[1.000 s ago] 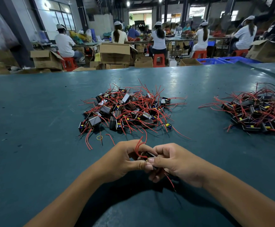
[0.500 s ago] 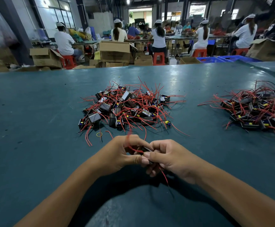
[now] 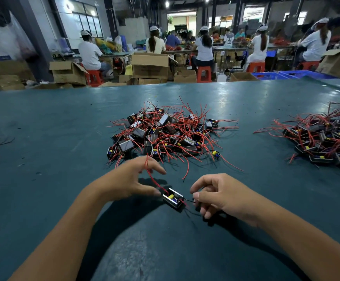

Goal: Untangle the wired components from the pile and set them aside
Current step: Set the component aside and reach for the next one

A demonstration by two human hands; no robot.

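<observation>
A small black box with a yellow part inside sits on the green table, near the person and between the two hands. A red wire runs up from the box to the left hand.

The left hand is just left of the box. Its fingers are spread and loosely bent, and the red wire goes past its fingers. I cannot tell if the hand pinches the wire or only touches it. The thumb tip is right beside the box.

The right hand is just right of the box. Its fingers are curled, and the thumb and first finger look to pinch a thin black wire that comes out of the box.

Farther away, in the middle of the table, is a big pile of the same boxes with red wires all mixed up. A second pile lies far to the right, well apart from the first.

Past the table, people in white caps sit on red stools among brown boxes.
</observation>
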